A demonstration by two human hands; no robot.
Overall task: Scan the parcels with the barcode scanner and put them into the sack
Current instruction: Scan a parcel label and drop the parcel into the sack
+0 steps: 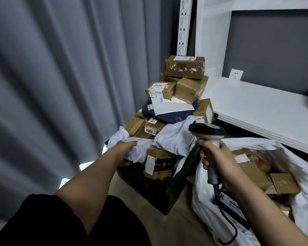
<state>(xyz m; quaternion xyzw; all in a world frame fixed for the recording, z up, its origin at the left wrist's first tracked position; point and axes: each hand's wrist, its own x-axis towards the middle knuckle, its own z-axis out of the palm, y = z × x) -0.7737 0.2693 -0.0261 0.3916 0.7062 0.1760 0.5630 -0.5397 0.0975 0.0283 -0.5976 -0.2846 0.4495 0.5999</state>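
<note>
Scanner point(207, 134) is gripped by right hand point(219, 162) over sack point(292, 157), while white bag point(137, 148) on the parcel pile point(176, 96) is clutched by left hand point(126, 148).

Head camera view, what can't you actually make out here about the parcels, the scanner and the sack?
- Parcel labels: print too small and blurred to read in full.
- Crate: lower parcels hidden by the pile and its dark wall.
- Sack: cut off by the right edge.
- Scanner: its window faces away; right hand covers the trigger.
- Left hand: fingertips buried in a white bag.
</note>
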